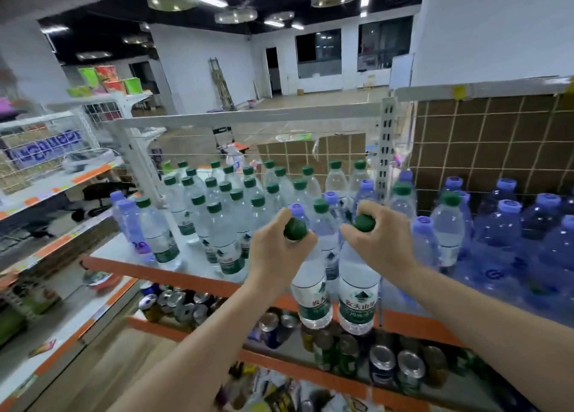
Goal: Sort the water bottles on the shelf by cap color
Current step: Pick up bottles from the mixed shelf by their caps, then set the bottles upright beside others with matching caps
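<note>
My left hand (276, 250) grips the neck of a clear green-capped bottle (311, 296), held just in front of the top shelf's orange edge (174, 276). My right hand (377, 241) grips the neck of a second green-capped bottle (358, 300) beside it. Both bottles hang upright, side by side. Several green-capped bottles (217, 213) stand grouped on the left and middle of the shelf. Blue-tinted bottles with purple caps (509, 234) fill the right side. A few purple-capped bottles (127, 222) stand at the far left, and some green caps (450, 222) sit among the purple ones.
A white slotted upright post (386, 151) and wire mesh back the shelf. The shelf below holds several cans (382, 362). Another shelf unit (56, 182) stands to the left across a narrow aisle.
</note>
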`<state>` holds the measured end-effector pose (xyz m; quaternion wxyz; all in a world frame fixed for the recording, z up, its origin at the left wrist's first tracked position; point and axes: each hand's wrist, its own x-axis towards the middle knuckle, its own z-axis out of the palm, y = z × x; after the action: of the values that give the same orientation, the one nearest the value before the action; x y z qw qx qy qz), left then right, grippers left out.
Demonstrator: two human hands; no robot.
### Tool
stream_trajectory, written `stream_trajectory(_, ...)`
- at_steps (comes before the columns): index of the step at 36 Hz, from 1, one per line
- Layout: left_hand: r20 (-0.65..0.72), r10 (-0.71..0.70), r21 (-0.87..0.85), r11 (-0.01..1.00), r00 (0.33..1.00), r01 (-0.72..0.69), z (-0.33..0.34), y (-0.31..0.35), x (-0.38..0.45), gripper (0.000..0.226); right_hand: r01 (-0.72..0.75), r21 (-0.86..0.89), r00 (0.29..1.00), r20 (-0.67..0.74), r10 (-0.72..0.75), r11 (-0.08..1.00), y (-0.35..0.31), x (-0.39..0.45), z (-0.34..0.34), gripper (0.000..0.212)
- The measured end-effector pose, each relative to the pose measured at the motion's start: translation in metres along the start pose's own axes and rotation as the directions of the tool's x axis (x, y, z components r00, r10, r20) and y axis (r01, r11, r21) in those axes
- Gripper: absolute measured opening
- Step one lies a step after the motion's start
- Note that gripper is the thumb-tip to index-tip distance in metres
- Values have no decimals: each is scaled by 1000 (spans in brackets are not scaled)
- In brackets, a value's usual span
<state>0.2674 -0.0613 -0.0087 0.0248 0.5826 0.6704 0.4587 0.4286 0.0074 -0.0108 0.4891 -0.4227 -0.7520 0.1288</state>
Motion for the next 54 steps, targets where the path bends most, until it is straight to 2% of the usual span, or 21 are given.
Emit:
stream_trajectory(6,-30,-83,107,991,996,86,-66,-65,4,29,-9,56,1000,0,9,998,-57,-4,61,34)
stream_trajectory(9,-55,-120,107,986,991,125,-96,-91,6,30,14,102,1000,24,-16,995,-81,-5,90,32)
stream_trajectory(15,-180,-154,143,973,972,181,-143,-137,12,26,48,137,994,91,-61,989,-116,-1,140,44)
stream_trajectory(18,-224,-156,128,974,962,188,-161,-157,18,36,54,185,990,121,-78,981,-132,5,161,36)
stream_trajectory(21,-284,-158,134,970,946,202,-177,-168,32,32,54,255,987,135,-90,965,-148,19,179,31)
stream_trajectory(26,-371,-70,202,967,926,154,-211,-169,74,36,56,393,988,108,-106,918,-178,62,198,35)
stream_trajectory(30,-450,-13,170,980,893,100,-242,-164,119,40,55,490,991,82,-109,870,-200,105,208,36)
stream_trajectory(35,-494,42,121,992,868,21,-272,-157,171,24,124,565,983,42,-179,815,-228,158,220,41)
stream_trajectory(39,-593,90,143,990,800,-5,-288,-151,207,32,206,560,973,-28,-230,803,-247,191,233,41)
stream_trajectory(42,-620,113,163,987,776,-13,-292,-158,229,33,234,544,968,-50,-247,806,-256,206,247,35)
stream_trajectory(50,-584,147,193,980,798,-39,-285,-222,275,29,267,360,963,-79,-256,894,-250,226,306,31)
stream_trajectory(54,-514,150,164,984,844,-75,-278,-262,293,28,237,261,970,-5,-245,936,-234,229,334,41)
